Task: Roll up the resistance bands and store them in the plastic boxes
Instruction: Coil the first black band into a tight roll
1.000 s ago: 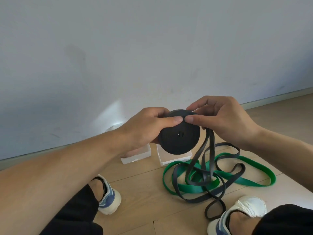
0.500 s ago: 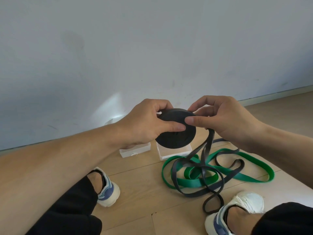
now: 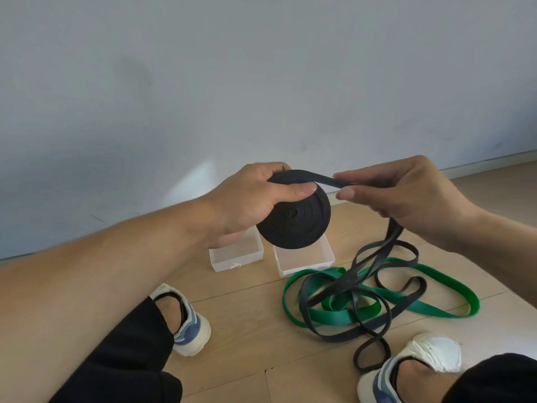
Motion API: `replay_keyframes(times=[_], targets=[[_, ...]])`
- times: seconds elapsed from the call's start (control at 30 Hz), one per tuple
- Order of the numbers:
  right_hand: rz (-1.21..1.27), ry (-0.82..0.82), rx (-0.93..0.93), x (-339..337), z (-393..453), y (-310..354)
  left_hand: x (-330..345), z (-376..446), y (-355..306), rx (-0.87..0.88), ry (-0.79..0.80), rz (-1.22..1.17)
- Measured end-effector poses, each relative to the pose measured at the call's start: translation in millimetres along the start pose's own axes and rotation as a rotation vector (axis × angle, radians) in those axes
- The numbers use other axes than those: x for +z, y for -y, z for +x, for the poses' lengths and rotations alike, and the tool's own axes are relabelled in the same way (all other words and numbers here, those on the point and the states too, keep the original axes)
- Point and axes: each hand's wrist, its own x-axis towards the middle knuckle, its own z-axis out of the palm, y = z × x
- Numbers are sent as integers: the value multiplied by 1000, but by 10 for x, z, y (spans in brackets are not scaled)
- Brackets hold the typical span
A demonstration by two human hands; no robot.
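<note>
Presently, item one: black band [image 3: 374, 274], partly wound into a flat coil [image 3: 293, 219] held in the air above the two boxes.

- Left hand [image 3: 247, 205]: closed round the coil, thumb pressed across its upper face, fingers behind the rim.
- Right hand [image 3: 406, 196]: pinching the band's free length just beside the coil's top edge, strap drawn taut between the two hands; the rest hangs from this hand to the floor [image 3: 247, 330].
- Loose tail: looped on the floor, crossing over and through the green band [image 3: 334, 315], which lies unrolled and near the right shoe [image 3: 412, 370].
- Left box [image 3: 235, 257] and right box [image 3: 305, 260]: clear plastic, open, side by side by the wall [image 3: 261, 82], both seemingly empty.

Risks, as judged: the tail may drag or snag the green band as winding goes on, since the two are interlaced; if the thumb eases, the springy coil could telescope or unwind; the finished coil may sit tight in a box.

Change from a second ago: the thumbs no longer meet on the coil's face; the right hand has shifted outward, drawing the strap over the top, and the coil now tilts flatter.
</note>
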Motion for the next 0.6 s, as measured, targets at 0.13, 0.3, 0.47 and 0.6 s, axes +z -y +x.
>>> replay_keyframes(times=[0.13, 0.3, 0.47, 0.6], targets=[[142, -4, 36, -50, 22, 46, -32, 33, -80, 17, -51, -108], [159, -16, 72, 38, -3, 68, 28, 58, -116, 46, -125, -161], [238, -16, 116, 100, -47, 75, 90, 61, -90, 86, -194, -195], [322, -29, 107, 178, -83, 88, 161, 48, -111, 129, -237, -220]])
